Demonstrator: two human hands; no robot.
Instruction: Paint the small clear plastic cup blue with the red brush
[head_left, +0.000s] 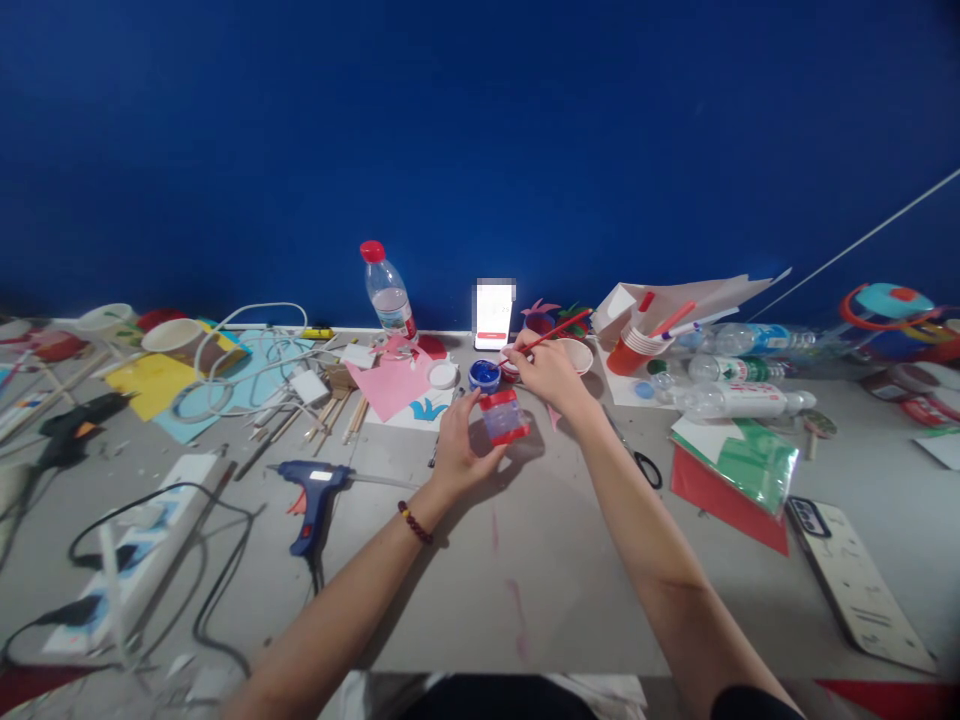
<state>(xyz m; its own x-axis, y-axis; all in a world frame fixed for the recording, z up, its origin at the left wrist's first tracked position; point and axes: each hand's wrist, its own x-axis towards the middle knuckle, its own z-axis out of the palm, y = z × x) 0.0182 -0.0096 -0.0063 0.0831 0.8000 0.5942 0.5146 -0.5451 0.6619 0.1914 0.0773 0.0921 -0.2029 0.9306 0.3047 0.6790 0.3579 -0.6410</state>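
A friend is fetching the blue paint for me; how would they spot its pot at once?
Start at the big blue wall and find the lit phone standing upright in front of it. Nearer than the phone, just past the left hand, sits a small open pot. Its deep blue paint sets it apart from the white disc on its left.

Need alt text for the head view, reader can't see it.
A person's left hand holds a clear piece with red ends; the right hand holds a thin red brush by a pot of blue paint. A glue gun lies to the left.
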